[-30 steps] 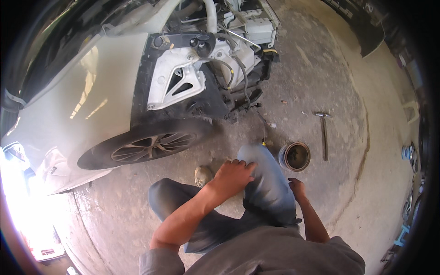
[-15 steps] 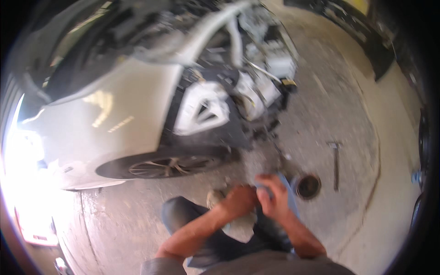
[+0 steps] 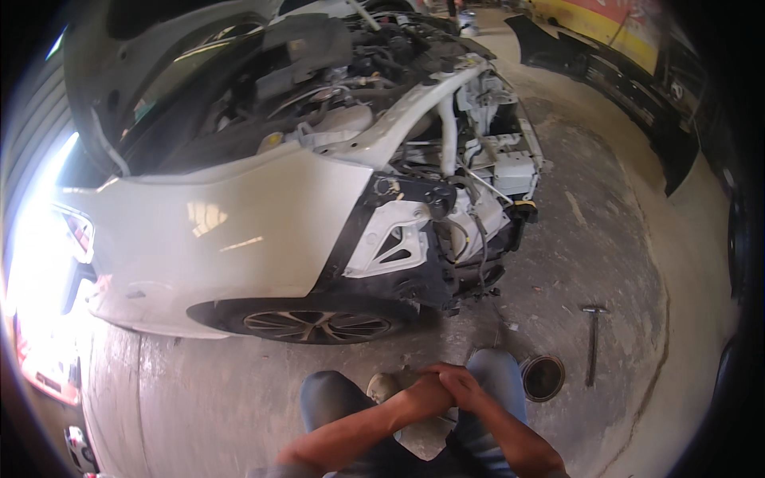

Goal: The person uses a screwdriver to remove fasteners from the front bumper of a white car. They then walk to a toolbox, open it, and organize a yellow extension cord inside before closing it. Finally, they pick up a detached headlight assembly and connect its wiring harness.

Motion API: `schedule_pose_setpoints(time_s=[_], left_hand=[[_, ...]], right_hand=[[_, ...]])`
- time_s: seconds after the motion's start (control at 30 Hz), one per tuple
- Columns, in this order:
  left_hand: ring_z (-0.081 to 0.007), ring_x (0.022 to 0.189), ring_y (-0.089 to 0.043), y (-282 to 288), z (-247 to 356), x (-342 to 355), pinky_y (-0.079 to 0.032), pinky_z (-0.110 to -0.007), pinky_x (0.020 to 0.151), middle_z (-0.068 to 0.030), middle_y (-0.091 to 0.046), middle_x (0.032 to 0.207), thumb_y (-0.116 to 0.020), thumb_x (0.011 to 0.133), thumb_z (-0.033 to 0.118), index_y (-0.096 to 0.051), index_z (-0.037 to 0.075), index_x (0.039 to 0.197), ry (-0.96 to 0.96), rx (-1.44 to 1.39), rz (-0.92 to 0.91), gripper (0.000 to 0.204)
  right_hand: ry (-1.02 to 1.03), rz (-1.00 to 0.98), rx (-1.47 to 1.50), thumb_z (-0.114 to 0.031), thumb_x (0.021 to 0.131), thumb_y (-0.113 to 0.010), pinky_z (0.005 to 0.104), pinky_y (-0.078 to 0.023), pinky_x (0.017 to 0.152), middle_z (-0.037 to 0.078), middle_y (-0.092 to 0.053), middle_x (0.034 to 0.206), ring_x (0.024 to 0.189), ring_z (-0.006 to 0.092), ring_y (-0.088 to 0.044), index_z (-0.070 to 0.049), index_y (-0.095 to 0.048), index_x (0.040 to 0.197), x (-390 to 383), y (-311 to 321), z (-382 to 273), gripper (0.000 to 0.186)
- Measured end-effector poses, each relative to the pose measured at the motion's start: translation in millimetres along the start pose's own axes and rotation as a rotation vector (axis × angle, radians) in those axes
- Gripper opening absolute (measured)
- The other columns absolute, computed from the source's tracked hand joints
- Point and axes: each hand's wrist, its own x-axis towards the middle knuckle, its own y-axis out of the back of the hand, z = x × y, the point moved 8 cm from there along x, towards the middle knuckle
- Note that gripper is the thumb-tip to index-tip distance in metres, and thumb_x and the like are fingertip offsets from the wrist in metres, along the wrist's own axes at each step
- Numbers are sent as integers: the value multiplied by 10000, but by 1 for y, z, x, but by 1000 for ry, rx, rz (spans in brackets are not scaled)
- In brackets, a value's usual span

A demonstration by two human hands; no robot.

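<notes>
My two hands meet between my bent knees, above the concrete floor. My left hand (image 3: 425, 397) comes in from the left with its fingers curled, and what lies inside them is hidden. My right hand (image 3: 458, 385) is closed over the left one, its fingers bent across it. A round, dark-centred container (image 3: 543, 378) stands on the floor just right of my right knee. Beyond it lies a long-handled hammer (image 3: 592, 349), its head pointing away from me.
A white car (image 3: 231, 231) with its front stripped open fills the left and middle. Its front wheel (image 3: 319, 325) is just ahead of my knees. A black bumper (image 3: 613, 80) lies at the far right, along the wall side.
My right hand was raised beside the left with its fingers apart; now it is closed over the left hand. The view has tilted up, showing more of the engine bay.
</notes>
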Motion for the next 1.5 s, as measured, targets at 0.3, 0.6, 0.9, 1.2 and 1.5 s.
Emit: schedule_pose_setpoints(time_s=[0.3, 0.6, 0.9, 1.2, 1.5], left_hand=[[-333, 1095, -700, -52, -19, 15, -518, -423, 982, -191, -727, 1145, -598, 937, 202, -734, 16, 1140, 94, -100, -298, 307], [-391, 983, -713, -12, 21, 28, -516, -460, 939, -231, -743, 1016, -687, 946, 347, -750, -30, 1030, 3, -185, -249, 392], [-348, 1052, -686, 22, 104, 64, -511, -451, 937, -197, -723, 1136, -750, 902, 320, -753, 75, 1093, -436, -239, -626, 310], [-347, 1038, -718, -97, 75, -15, -562, -494, 849, -171, -755, 1080, -749, 885, 458, -764, 118, 1093, -271, -538, -550, 398], [-377, 1124, -701, 47, 122, -88, -544, -453, 959, -203, -734, 1181, -615, 996, 439, -705, 104, 1277, 159, -258, -689, 447]], right_hand=[[-292, -206, 211, -500, 1070, -454, 366, -439, 1064, 132, -721, 1168, 1159, 213, -631, 17, -696, 1189, -2, -8, 60, 583], [-515, -91, 455, -552, 1093, -366, 362, -449, 1026, 114, -686, 1176, 1118, 204, -621, 27, -654, 1226, -27, 10, 57, 660], [-402, 648, 456, -330, 1087, -419, 398, -438, 1077, 196, -693, 1198, 1170, 271, -619, 29, -662, 1232, -105, 29, -19, 457], [-700, 834, 245, -605, 1045, -459, 432, -381, 1150, 217, -631, 1389, 1358, 346, -545, -23, -629, 1370, -176, -36, -33, 688], [-426, 1300, 567, -332, 1086, -527, 347, -573, 894, 133, -752, 1128, 1003, 219, -735, -26, -649, 1343, -300, -104, -141, 418]])
